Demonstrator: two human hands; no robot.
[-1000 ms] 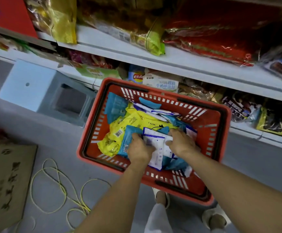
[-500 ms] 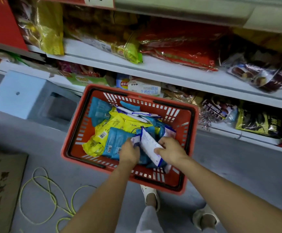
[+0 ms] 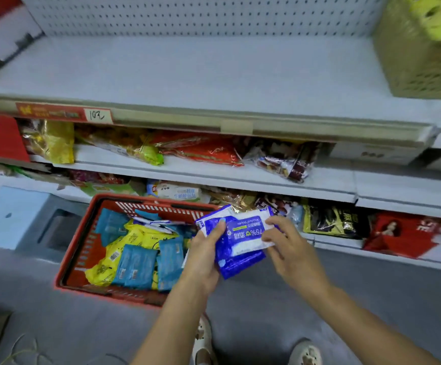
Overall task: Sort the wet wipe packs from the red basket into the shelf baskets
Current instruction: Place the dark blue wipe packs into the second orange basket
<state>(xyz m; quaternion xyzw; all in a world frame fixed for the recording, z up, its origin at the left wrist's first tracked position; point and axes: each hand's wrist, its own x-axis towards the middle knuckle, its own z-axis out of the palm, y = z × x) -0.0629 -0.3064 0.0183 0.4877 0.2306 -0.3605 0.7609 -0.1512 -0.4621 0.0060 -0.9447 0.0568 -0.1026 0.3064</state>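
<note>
Left hand (image 3: pixel 204 255): fingers curled round a small stack of blue-and-white packs (image 3: pixel 244 237), thumb pressed on the top face.
Right hand (image 3: pixel 291 248): fingertips pinch the right edge of the top pack of the same stack, thumb on the near edge.
Held stack: between both hands, lifted clear above the right end of the red basket (image 3: pixel 81 248); top pack's label faces up, its print upside down.
Left of and below the grip: yellow packs (image 3: pixel 137 237) and teal packs (image 3: pixel 135 264) heaped in the red basket.
Above and far right of the grip: beige shelf basket (image 3: pixel 419 69) on the top shelf (image 3: pixel 187 75), well apart.
Beyond the grip: snack bags (image 3: pixel 195 148) on the lower shelves.
</note>
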